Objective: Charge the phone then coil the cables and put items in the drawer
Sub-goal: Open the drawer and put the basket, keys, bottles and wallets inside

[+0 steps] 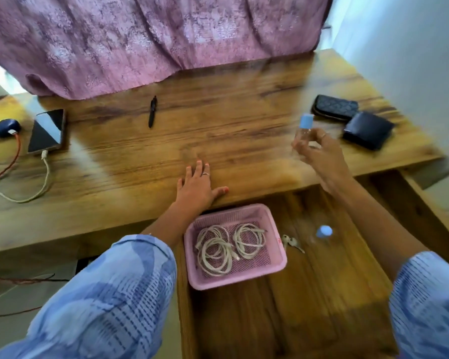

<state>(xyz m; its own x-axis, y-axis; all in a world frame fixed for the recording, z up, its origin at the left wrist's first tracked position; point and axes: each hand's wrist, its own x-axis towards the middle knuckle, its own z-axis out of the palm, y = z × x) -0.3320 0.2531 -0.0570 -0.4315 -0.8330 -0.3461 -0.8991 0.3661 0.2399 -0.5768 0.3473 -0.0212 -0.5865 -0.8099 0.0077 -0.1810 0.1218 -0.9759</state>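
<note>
- Nearest, at the bottom centre of the frame, the open drawer point(322, 294) holds a pink basket point(278, 260) with coiled white cables point(228, 244); just right of it lie keys point(292, 243) and a blurred blue-capped bottle point(324, 231).
- Above the basket, the left hand point(196, 186) rests flat on the table point(218, 130) edge, fingers straight and spread.
- Right of centre, the right hand point(319, 154) is raised and pinches a small clear bottle with a blue cap point(304, 126), motion-blurred.
- Centre left, the phone point(47, 130) lies with a white cable point(40, 177) plugged in, beside a dark blue charger point(4, 128) with a red cable point(7, 167).
- Farther back: a black pen point(152, 111) at centre, two dark wallets point(353, 120) at right, pink cloth point(153, 35) across the top.
</note>
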